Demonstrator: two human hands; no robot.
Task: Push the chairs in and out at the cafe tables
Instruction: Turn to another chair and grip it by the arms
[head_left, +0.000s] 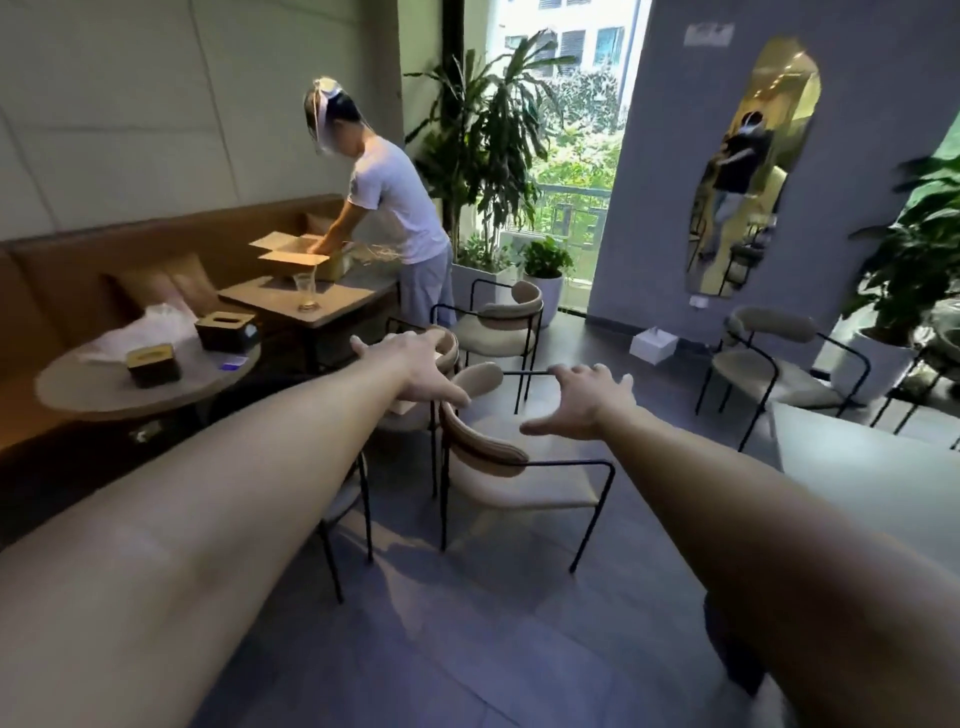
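Beige chair (514, 467), both hands (415, 371) spread, above

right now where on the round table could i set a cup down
The near right part of the round table is bare, in front of the two tissue boxes. The back edge is crowded with the boxes, a white bag and a small blue card.

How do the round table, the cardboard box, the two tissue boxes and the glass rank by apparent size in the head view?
1. Round table, largest.
2. Cardboard box.
3. The two tissue boxes: they look about alike, so no ranking between them.
4. Glass, smallest.
The cardboard box and glass stand farther from the camera, so they may look smaller than they are.
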